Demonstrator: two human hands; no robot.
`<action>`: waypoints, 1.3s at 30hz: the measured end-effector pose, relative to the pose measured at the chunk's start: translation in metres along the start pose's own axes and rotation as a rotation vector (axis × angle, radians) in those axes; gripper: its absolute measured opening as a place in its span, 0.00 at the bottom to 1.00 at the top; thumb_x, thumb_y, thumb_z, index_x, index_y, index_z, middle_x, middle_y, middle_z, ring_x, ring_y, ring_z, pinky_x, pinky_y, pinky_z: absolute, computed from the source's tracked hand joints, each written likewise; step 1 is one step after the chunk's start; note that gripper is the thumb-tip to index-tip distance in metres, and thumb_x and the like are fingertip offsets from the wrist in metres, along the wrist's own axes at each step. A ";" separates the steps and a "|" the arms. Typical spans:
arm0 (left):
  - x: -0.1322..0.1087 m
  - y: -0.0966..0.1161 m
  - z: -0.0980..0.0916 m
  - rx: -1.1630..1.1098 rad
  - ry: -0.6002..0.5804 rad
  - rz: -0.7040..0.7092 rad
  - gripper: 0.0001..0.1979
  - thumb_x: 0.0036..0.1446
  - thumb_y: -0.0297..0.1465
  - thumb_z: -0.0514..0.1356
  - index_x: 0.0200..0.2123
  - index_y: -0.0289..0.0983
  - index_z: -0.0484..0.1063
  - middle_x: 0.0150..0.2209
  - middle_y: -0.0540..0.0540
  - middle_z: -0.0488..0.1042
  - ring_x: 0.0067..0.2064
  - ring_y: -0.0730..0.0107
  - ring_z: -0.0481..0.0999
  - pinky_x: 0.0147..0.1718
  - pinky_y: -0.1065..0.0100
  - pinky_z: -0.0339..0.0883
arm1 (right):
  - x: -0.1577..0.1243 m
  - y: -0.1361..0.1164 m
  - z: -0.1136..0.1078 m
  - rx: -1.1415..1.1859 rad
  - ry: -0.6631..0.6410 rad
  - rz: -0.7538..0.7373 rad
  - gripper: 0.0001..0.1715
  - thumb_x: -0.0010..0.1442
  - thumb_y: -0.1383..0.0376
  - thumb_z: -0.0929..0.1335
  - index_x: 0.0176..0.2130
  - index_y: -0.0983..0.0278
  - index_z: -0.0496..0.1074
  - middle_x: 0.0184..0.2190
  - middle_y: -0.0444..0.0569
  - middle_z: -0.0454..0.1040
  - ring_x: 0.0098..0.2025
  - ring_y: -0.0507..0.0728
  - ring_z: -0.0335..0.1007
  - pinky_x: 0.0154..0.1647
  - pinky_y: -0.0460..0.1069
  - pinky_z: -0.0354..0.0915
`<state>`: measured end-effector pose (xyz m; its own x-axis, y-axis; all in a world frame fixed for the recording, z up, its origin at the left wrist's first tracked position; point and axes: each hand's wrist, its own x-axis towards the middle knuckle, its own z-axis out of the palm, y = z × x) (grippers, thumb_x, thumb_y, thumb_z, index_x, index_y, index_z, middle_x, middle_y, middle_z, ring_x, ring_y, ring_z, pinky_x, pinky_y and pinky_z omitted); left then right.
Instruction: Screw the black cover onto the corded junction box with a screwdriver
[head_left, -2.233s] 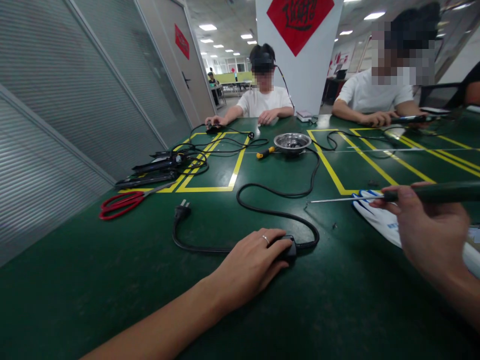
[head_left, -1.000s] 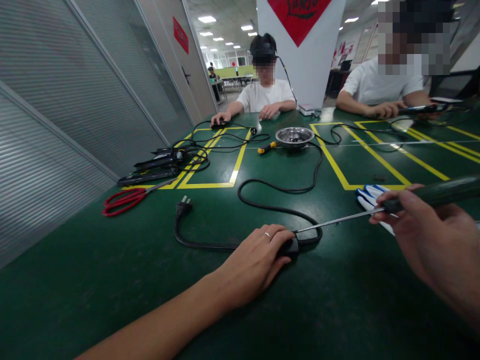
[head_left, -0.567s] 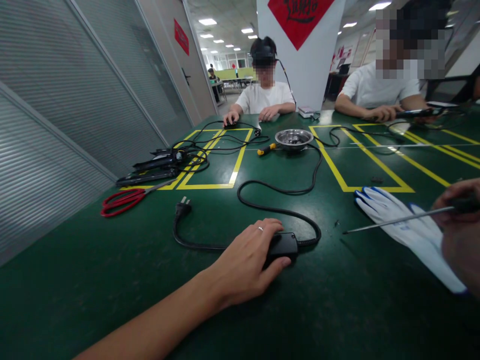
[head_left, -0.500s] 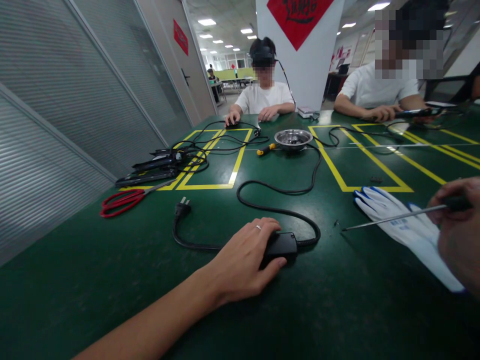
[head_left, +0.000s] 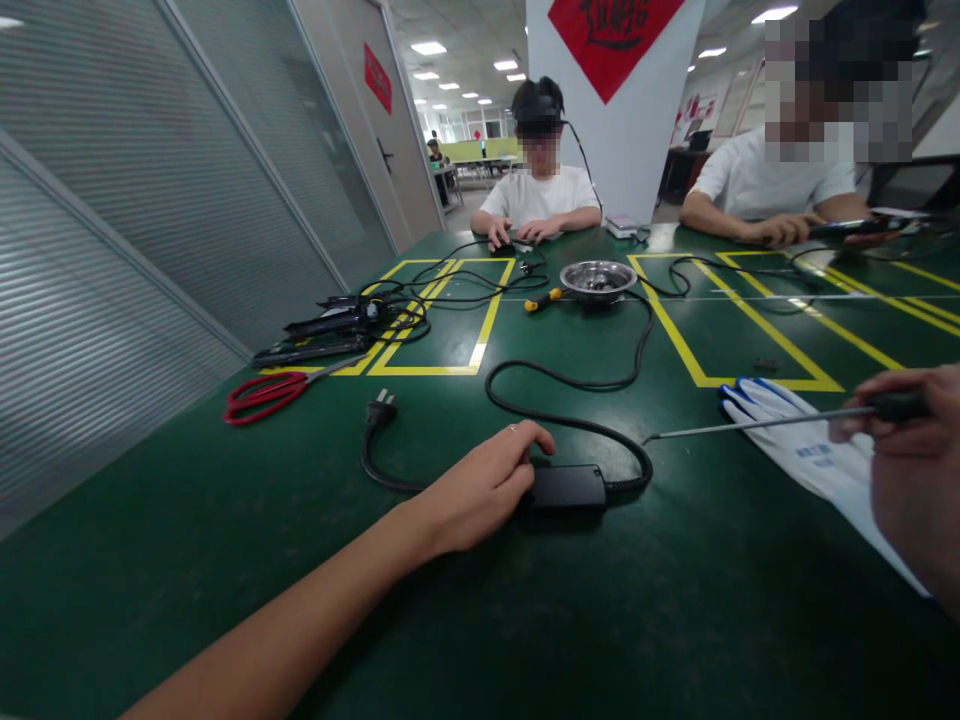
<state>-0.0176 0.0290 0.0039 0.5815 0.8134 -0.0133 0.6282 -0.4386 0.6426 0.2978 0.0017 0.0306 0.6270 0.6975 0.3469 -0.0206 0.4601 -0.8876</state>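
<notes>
My left hand (head_left: 480, 490) rests with curled fingers on the left end of a black power adapter (head_left: 566, 487) lying on the green table (head_left: 600, 620). A black cord (head_left: 570, 385) loops from the adapter, and its plug (head_left: 381, 410) lies to the left. My right hand (head_left: 904, 470) grips the dark handle of a long screwdriver (head_left: 750, 425). The thin shaft points left, its tip hovering just right of the adapter's cord. A white and blue glove (head_left: 810, 455) lies under the shaft.
Red scissors (head_left: 274, 390) and black tools with tangled cables (head_left: 337, 325) lie at the left. A metal bowl (head_left: 598, 281) and a yellow-handled tool (head_left: 544, 299) sit further back. Two people in white shirts work at the table's far side. Yellow tape marks rectangles.
My left hand slid back off the adapter, baring most of its top. My right hand drew the screwdriver away to the right, then brought its tip back towards the cord.
</notes>
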 end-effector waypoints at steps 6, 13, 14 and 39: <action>0.009 -0.013 0.002 -0.149 0.025 0.001 0.13 0.60 0.23 0.48 0.41 0.36 0.70 0.40 0.47 0.73 0.42 0.67 0.72 0.43 0.66 0.66 | -0.029 0.012 0.012 0.058 -0.077 0.164 0.09 0.48 0.62 0.72 0.32 0.62 0.73 0.32 0.47 0.73 0.33 0.56 0.72 0.24 0.50 0.73; 0.009 -0.014 -0.001 -0.280 0.013 0.097 0.12 0.59 0.20 0.49 0.34 0.35 0.72 0.43 0.46 0.73 0.45 0.68 0.72 0.46 0.64 0.66 | -0.059 0.016 0.019 0.010 -0.195 0.317 0.12 0.50 0.60 0.71 0.36 0.62 0.74 0.39 0.51 0.76 0.36 0.57 0.74 0.32 0.52 0.76; 0.010 -0.014 -0.001 -0.290 0.013 0.104 0.13 0.59 0.20 0.49 0.34 0.35 0.72 0.43 0.46 0.73 0.44 0.68 0.72 0.46 0.64 0.66 | -0.060 0.017 0.018 0.008 -0.202 0.309 0.12 0.50 0.60 0.72 0.36 0.62 0.74 0.38 0.51 0.76 0.36 0.57 0.74 0.32 0.52 0.76; 0.007 -0.022 -0.025 -0.354 -0.300 0.224 0.05 0.57 0.25 0.60 0.37 0.37 0.75 0.52 0.44 0.71 0.53 0.64 0.71 0.53 0.61 0.61 | -0.052 0.020 0.011 0.005 -0.198 0.250 0.11 0.48 0.60 0.72 0.33 0.61 0.74 0.35 0.49 0.74 0.34 0.57 0.72 0.26 0.52 0.75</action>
<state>-0.0397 0.0541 0.0089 0.8372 0.5459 -0.0318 0.2880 -0.3907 0.8743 0.2560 -0.0196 -0.0019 0.4385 0.8824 0.1707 -0.1594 0.2633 -0.9515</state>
